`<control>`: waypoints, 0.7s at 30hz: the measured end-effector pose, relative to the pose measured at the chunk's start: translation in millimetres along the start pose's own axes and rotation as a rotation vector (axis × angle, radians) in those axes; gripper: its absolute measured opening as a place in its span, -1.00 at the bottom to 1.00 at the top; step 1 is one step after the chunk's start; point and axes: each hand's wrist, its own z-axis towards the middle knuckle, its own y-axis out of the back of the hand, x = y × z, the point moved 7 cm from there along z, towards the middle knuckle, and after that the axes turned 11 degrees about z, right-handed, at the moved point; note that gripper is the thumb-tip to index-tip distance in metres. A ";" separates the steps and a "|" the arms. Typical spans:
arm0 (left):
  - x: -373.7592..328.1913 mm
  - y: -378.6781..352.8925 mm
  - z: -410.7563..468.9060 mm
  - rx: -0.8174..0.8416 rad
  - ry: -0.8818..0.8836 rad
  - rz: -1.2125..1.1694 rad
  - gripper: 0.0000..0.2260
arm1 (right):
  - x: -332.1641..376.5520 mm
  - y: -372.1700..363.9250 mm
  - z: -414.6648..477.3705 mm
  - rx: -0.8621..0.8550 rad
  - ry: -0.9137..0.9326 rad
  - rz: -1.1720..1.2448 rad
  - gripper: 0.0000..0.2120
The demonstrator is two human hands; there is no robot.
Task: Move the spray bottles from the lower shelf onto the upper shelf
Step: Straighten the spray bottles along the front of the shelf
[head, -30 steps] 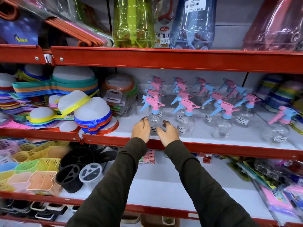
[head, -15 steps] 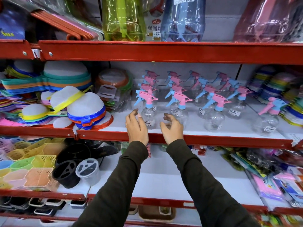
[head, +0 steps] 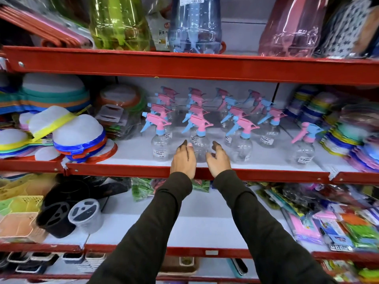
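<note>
Several clear spray bottles with pink and blue trigger heads stand in rows on the white middle shelf [head: 131, 154]. My left hand [head: 183, 160] and my right hand [head: 219, 159] reach over the red shelf edge, one on each side of the front bottle of the second row [head: 200, 138]. The fingers of both hands are spread and curve toward that bottle's round body without closing on it. To its left stands another front bottle [head: 161, 140], to its right a third [head: 242, 144]. A single bottle [head: 303, 146] stands apart further right.
Stacked sieves with coloured rims [head: 78, 138] fill the left of the same shelf, stacked plates [head: 348, 136] the right. The shelf above carries large green [head: 119, 21], blue [head: 194, 23] and pink [head: 291, 25] containers. Below lie baskets [head: 20, 212], black and clear holders [head: 59, 218] and packets [head: 336, 224].
Both hands have let go of the leftmost front bottle and shifted right to flank the second row's front bottle. The view has moved closer and slightly right.
</note>
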 end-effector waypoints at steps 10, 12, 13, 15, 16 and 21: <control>-2.4 -4.2 1.8 -0.003 0.014 0.026 -0.65 | -2.9 1.3 3.1 0.097 -0.006 -0.035 -0.47; -2.6 -3.6 2.0 -0.009 0.010 0.032 -0.65 | -3.5 1.4 3.4 0.098 -0.005 -0.032 -0.47; -2.9 -3.4 2.0 -0.008 0.009 0.033 -0.65 | -4.0 1.3 3.4 0.098 -0.007 -0.027 -0.46; -2.5 -3.1 1.6 -0.004 0.015 0.031 -0.64 | -4.9 1.3 3.3 0.098 -0.013 -0.020 -0.46; -2.1 -3.1 1.4 -0.004 0.019 0.029 -0.63 | -5.0 1.6 3.5 0.098 -0.016 -0.019 -0.46; -3.6 -0.5 -1.7 -0.019 0.037 0.024 -0.62 | -4.9 4.6 4.7 0.087 -0.013 -0.011 -0.47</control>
